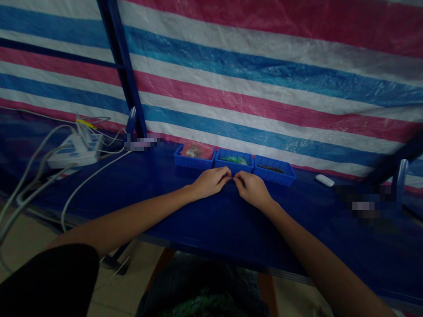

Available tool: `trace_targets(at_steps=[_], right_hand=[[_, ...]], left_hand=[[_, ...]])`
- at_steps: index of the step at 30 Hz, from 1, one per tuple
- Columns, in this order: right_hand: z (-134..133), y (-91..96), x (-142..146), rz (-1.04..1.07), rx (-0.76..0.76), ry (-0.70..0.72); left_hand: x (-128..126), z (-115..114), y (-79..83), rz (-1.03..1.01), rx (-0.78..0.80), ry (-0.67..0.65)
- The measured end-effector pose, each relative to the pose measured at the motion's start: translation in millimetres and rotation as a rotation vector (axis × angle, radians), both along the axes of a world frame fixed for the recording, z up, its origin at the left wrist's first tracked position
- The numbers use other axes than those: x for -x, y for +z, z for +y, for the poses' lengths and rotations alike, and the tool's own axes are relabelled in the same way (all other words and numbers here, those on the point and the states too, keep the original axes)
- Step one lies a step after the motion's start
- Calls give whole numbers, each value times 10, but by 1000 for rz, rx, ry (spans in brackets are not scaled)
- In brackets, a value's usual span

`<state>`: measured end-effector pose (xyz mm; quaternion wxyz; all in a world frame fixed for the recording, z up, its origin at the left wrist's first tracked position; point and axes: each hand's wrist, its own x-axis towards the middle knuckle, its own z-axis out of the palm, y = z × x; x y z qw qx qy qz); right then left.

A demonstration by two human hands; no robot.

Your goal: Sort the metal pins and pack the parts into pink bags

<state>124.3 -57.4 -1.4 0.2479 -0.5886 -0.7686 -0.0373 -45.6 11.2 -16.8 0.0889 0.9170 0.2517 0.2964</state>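
Observation:
My left hand (213, 181) and my right hand (251, 188) meet fingertip to fingertip above the blue table, just in front of the small blue bins. Both are closed in a pinch. A tiny thin piece shows between the fingertips, too small to name. Behind my hands stand three bins in a row. The left bin (194, 163) holds a reddish plastic bag, the middle bin (234, 166) a green bag with small contents, and the right bin (276, 177) a heap of small dark pieces.
A white power strip (77, 149) with several cables lies on the left of the table (198, 229). To the right is a small white rounded case (324, 180). A striped plastic sheet (264, 88) hangs behind, with a blue frame post (124, 66).

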Motion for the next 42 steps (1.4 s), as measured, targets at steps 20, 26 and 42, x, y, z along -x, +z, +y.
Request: trace_targets(at_steps=[20, 26, 42], right_hand=[[20, -10, -12, -16, -3, 15], [9, -6, -7, 1, -4, 9], [34, -38, -33, 41, -92, -3]], left_hand=[[12, 17, 14, -36, -22, -10], [8, 31, 4, -1, -73, -17], [7, 10, 21, -40, -12, 6]])
